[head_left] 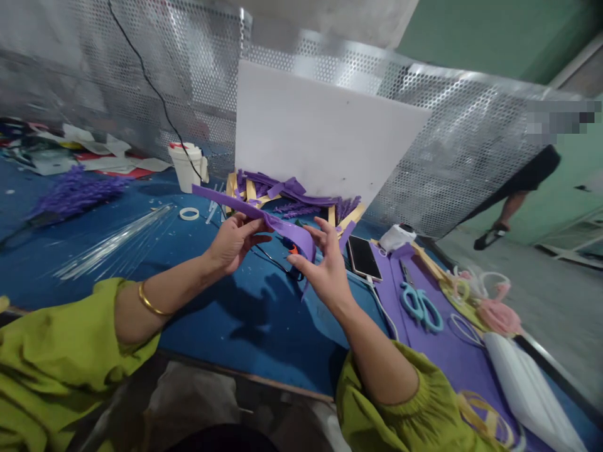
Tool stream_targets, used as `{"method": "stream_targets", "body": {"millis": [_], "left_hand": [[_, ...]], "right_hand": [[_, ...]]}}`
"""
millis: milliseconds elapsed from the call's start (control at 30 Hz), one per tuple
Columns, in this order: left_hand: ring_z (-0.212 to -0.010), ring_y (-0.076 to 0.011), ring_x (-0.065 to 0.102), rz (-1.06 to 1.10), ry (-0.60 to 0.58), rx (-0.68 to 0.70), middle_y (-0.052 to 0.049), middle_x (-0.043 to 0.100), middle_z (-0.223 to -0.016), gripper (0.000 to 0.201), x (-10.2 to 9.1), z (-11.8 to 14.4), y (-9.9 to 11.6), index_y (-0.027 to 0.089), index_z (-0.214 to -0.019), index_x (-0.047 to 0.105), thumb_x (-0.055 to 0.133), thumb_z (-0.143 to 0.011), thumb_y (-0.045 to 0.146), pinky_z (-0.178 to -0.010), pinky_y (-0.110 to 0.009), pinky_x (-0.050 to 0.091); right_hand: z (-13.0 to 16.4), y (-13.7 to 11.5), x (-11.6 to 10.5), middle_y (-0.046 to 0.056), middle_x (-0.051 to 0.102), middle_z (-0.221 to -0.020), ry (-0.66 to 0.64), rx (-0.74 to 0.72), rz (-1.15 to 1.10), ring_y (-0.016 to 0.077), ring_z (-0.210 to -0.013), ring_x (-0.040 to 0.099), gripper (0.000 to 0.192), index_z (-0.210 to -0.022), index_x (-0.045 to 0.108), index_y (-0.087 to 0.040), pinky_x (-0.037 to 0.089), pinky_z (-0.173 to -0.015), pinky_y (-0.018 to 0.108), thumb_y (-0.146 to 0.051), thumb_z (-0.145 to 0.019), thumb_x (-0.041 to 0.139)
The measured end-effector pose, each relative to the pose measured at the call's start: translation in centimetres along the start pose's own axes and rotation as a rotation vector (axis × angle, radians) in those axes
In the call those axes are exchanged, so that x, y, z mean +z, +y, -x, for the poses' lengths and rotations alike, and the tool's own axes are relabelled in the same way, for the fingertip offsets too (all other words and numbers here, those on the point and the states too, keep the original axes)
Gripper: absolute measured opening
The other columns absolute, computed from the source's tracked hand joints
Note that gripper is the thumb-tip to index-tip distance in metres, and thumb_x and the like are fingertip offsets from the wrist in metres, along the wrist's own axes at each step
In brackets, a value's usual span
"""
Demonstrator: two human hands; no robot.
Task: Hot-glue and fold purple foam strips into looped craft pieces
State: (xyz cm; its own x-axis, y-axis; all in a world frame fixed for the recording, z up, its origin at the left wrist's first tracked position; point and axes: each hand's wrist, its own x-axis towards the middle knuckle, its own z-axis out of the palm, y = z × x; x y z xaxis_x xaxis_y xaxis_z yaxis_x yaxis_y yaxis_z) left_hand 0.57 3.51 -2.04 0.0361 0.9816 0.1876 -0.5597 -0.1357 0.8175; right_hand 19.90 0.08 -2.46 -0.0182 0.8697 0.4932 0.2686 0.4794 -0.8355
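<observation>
Two bare hands work above a blue desk [226, 314], both clamped on one long purple foam strip [257, 218] held in the air between them. The left hand [233, 242] has its grip closed on the strip near its middle, thumb and fingers pinching it, while the strip's free end sticks out to the left and upward. The right hand [325, 267] pinches the strip's other end, where the foam bends down over the fingers. Just behind the hands a heap of purple foam offcuts [292, 191] lies against a white board [320, 135] that leans on a perforated metal screen [141, 75]. A white cup [186, 166] stands to the left of that heap, with a roll of tape [189, 213] near it on the desk and a bundle of clear rods [113, 245] lying further left. To the right of the hands a phone [364, 256] lies flat, and beyond it teal scissors [421, 306] rest on a purple sheet [447, 351]. A pink flower [498, 316] lies near the right edge. Another person's leg [506, 210] shows on the floor at the far right.
</observation>
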Motion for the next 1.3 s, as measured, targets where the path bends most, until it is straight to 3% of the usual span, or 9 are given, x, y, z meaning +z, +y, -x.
{"method": "stream_targets", "body": {"millis": [133,333,600,767,867,933,1000,1100,1300], "left_hand": [[-0.078,-0.0165,0.070,-0.030,-0.084,0.003,-0.004,0.073,-0.080,0.017,0.1,0.4,-0.2,0.014,-0.080,0.075,0.085,-0.069,0.020,-0.070,-0.026,0.058],[-0.079,-0.0154,0.071,0.122,-0.035,-0.119,-0.003,0.075,-0.080,0.011,0.3,0.8,0.0,0.015,-0.077,0.075,0.079,-0.072,0.007,-0.070,-0.025,0.059],[-0.077,-0.0144,0.072,0.147,0.009,-0.268,-0.005,0.075,-0.078,0.009,0.3,0.6,-0.8,0.012,-0.075,0.073,0.073,-0.077,0.003,-0.073,-0.023,0.060],[-0.067,-0.0185,0.071,-0.340,-0.281,-0.385,-0.009,0.075,-0.077,0.017,0.2,1.7,-0.8,0.015,-0.076,0.074,0.084,-0.072,0.029,-0.058,-0.025,0.055],[-0.054,-0.0165,0.061,-0.677,-0.401,-0.130,-0.006,0.067,-0.059,0.024,0.7,2.8,0.2,0.017,-0.065,0.071,0.082,-0.072,0.037,-0.054,-0.026,0.049],[-0.067,-0.0183,0.062,-0.799,-0.201,0.290,-0.005,0.068,-0.066,0.020,0.7,3.0,1.0,0.019,-0.067,0.073,0.086,-0.068,0.035,-0.068,-0.027,0.050],[-0.091,-0.0241,0.065,-0.872,-0.064,0.542,-0.007,0.073,-0.087,0.027,0.4,2.5,1.6,0.022,-0.079,0.077,0.092,-0.058,0.030,-0.087,-0.029,0.048],[-0.101,-0.0267,0.065,-0.967,-0.163,0.513,-0.007,0.075,-0.101,0.045,-0.3,1.2,1.9,0.025,-0.098,0.079,0.093,-0.055,0.030,-0.093,-0.029,0.045],[-0.054,-0.0136,0.058,-0.861,-0.326,0.183,-0.001,0.070,-0.061,0.011,-0.7,0.4,1.1,0.021,-0.077,0.081,0.076,-0.076,0.031,-0.052,-0.021,0.042]], "right_hand": [[0.0,-0.9,-0.4,0.001,0.065,-0.093,0.011,-0.045,0.006,0.0186,-0.080,0.063,0.065,-0.132,0.052,-0.028,0.052,-0.077,0.035,-0.038,-0.075,0.081],[-0.9,-2.2,-2.2,0.003,0.073,-0.099,-0.060,-0.261,0.022,0.0207,-0.095,0.064,0.024,-0.101,0.076,-0.028,0.051,-0.086,0.035,-0.031,-0.078,0.079],[-0.8,-0.8,-1.3,-0.003,0.062,-0.061,0.153,0.066,-0.068,0.0103,-0.049,0.049,0.014,-0.076,0.075,-0.021,0.041,-0.052,0.027,-0.034,-0.073,0.080],[-0.9,-0.3,-1.6,0.002,0.072,-0.083,0.202,-0.202,0.118,0.0180,-0.076,0.064,0.010,-0.073,0.073,-0.023,0.052,-0.073,0.033,-0.030,-0.080,0.076],[-0.8,-0.5,-1.7,0.003,0.072,-0.082,0.178,-0.313,0.187,0.0193,-0.083,0.066,0.007,-0.075,0.072,-0.024,0.052,-0.080,0.034,-0.025,-0.082,0.074],[-0.6,-0.6,-1.6,0.003,0.072,-0.084,0.140,-0.345,0.195,0.0188,-0.083,0.066,0.006,-0.077,0.072,-0.024,0.052,-0.081,0.034,-0.023,-0.083,0.073],[-0.5,-0.6,-1.4,0.003,0.072,-0.085,0.112,-0.360,0.183,0.0188,-0.084,0.067,0.006,-0.078,0.072,-0.024,0.052,-0.081,0.034,-0.023,-0.084,0.073],[-0.3,-0.7,-1.2,0.003,0.072,-0.086,0.088,-0.358,0.144,0.0191,-0.085,0.067,0.005,-0.079,0.072,-0.024,0.052,-0.081,0.034,-0.022,-0.083,0.074],[-0.2,-0.7,-1.1,0.003,0.073,-0.086,0.084,-0.284,0.095,0.0190,-0.082,0.067,0.007,-0.076,0.070,-0.023,0.052,-0.078,0.034,-0.024,-0.081,0.074]]}}
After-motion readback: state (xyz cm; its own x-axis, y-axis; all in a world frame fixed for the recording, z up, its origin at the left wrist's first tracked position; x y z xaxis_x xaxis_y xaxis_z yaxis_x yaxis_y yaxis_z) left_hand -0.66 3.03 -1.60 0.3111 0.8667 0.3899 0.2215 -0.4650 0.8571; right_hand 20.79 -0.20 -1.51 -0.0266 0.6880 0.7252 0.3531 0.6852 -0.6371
